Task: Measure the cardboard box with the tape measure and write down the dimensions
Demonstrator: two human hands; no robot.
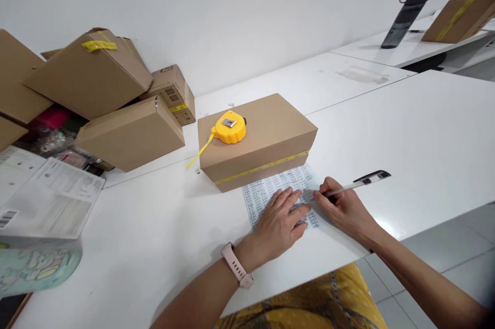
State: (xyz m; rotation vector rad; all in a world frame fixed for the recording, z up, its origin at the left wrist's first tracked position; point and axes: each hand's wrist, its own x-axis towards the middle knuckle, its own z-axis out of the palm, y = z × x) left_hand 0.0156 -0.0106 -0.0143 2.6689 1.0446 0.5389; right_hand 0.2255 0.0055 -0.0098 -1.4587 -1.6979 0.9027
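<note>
Slim clear-and-black plastic pen [363,181], likely light and stiff, is slanting at four o'clock; my right hand [345,211] is sensibly pinching it low, my spread left hand [276,223] resting on marked white paper [260,196].

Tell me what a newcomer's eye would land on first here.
Probably the bright yellow tape measure atop the cardboard box at the center. Next, just in front of that box, the left hand resting on a densely marked sheet, and the right hand holding a pen.

Tabletop [429,133] lies open right of the pen [363,182]; 1 carton [270,135] (tape measure [231,128] atop) blocks ahead.
</note>
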